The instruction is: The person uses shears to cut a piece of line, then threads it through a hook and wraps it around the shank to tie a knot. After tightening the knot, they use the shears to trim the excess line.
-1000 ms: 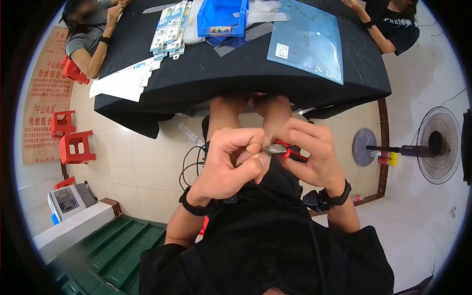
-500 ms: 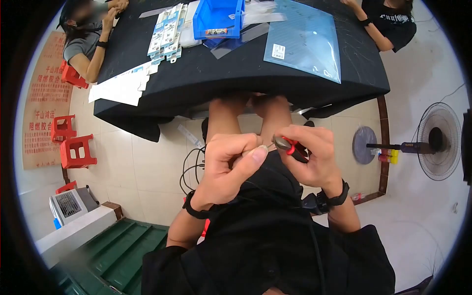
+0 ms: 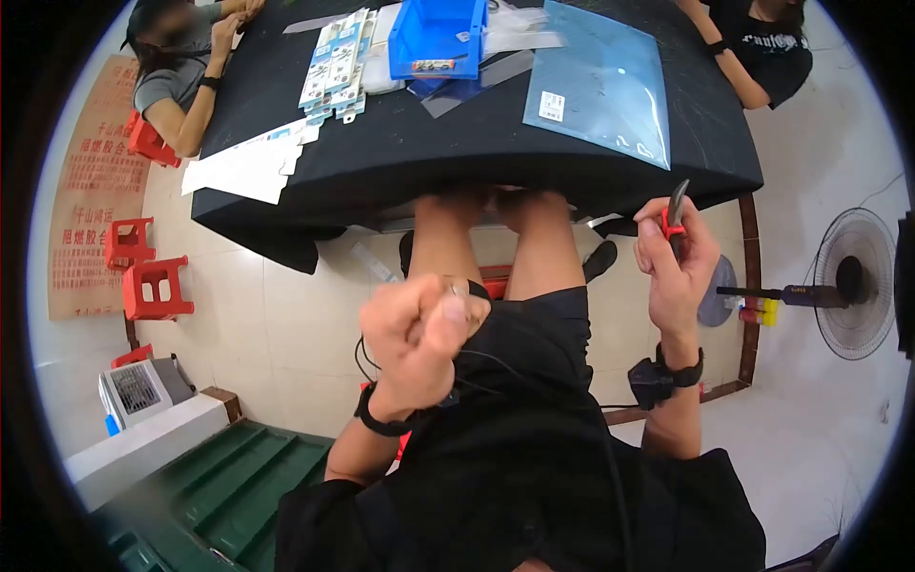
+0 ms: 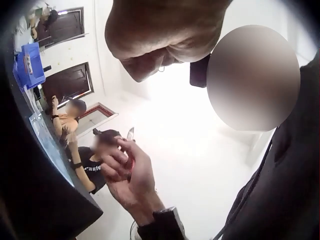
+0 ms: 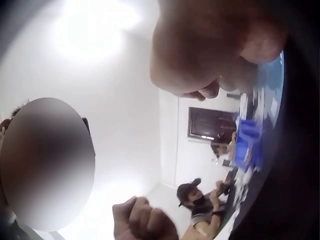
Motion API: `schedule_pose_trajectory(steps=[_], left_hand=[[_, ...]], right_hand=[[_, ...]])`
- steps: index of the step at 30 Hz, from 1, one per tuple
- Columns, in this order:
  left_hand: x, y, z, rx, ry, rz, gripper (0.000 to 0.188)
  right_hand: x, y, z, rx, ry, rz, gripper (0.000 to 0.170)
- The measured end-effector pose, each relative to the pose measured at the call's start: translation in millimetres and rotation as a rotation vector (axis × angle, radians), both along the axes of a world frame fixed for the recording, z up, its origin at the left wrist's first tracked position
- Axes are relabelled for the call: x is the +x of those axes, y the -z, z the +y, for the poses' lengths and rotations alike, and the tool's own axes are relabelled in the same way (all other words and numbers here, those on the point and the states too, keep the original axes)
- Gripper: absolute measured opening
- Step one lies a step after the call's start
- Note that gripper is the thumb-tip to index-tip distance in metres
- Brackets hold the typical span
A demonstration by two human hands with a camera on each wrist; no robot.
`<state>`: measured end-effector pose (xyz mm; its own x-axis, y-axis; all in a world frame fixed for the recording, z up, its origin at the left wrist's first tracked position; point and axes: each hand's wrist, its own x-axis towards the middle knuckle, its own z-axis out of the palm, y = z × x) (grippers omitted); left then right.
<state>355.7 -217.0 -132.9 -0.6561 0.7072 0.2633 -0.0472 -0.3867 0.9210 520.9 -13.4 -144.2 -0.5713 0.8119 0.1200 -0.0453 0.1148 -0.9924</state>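
In the head view my left hand (image 3: 416,336), above the lap, pinches a small thin wire-like piece (image 3: 456,289) between thumb and curled forefinger. A tiny loop of it (image 4: 161,69) shows below the left hand (image 4: 165,35) in the left wrist view. Out to the right, my right hand (image 3: 679,262) grips pliers (image 3: 676,202) with red and dark handles, their metal tip pointing away from me. The pliers are apart from the piece. In the right wrist view the right hand (image 5: 205,45) hides the pliers.
On the black-covered table (image 3: 429,133) lie a blue bin (image 3: 437,38), printed cards (image 3: 334,62), white paper (image 3: 243,167) and a blue plastic folder (image 3: 600,86). Two people sit at its far corners. A fan (image 3: 850,283) stands at the right, red stools (image 3: 157,289) at the left.
My right hand has moved away from the left, outward and forward, with the pliers. The left hand has shifted slightly left and still pinches the small piece.
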Motion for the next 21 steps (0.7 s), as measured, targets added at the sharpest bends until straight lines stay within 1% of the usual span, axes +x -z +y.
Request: schedule_pose_trajectory(steps=[1, 2, 4, 5, 6, 8, 9, 11, 17, 21], left_hand=[[-3.3, -2.6, 2.5, 0.041, 0.081, -0.148, 0.036], [-6.1, -1.1, 3.5, 0.041, 0.08, -0.149, 0.036], [-11.8, 3.0, 7.1, 0.119, 0.198, -0.35, 0.036], [-11.8, 1.6, 9.0, 0.134, 0.241, -0.361, 0.035], [-11.0, 1.2, 10.6, 0.135, 0.239, -0.359, 0.035], [-8.7, 0.2, 14.1, 0.194, 0.321, -0.389, 0.037], [-8.5, -0.7, 14.9, 0.195, 0.317, -0.386, 0.037], [-8.5, -3.0, 15.7, 0.208, 0.322, -0.404, 0.037], [-10.0, -5.8, 10.8, 0.119, 0.248, -0.335, 0.037], [-11.2, -4.6, 8.7, 0.123, 0.263, -0.353, 0.037]], right_hand=[[2.6, -3.2, -1.3, 0.091, -0.022, -0.1, 0.003], [1.3, -4.6, -7.3, 0.09, -0.023, -0.101, 0.003], [-10.2, -9.3, -24.8, 0.152, -0.082, -0.044, 0.006], [-14.1, -7.4, -30.2, 0.191, -0.147, 0.036, 0.012], [-20.0, -14.9, -38.0, 0.228, -0.171, 0.047, 0.016], [-29.3, -25.3, -47.9, 0.349, -0.27, 0.089, 0.019], [-34.8, -26.9, -51.7, 0.351, -0.273, 0.093, 0.019], [-44.1, -29.5, -58.9, 0.443, -0.303, 0.247, 0.024], [-56.3, -32.8, -74.3, 0.414, -0.247, 0.269, 0.027], [-57.0, -36.9, -74.3, 0.453, -0.249, 0.272, 0.028]])
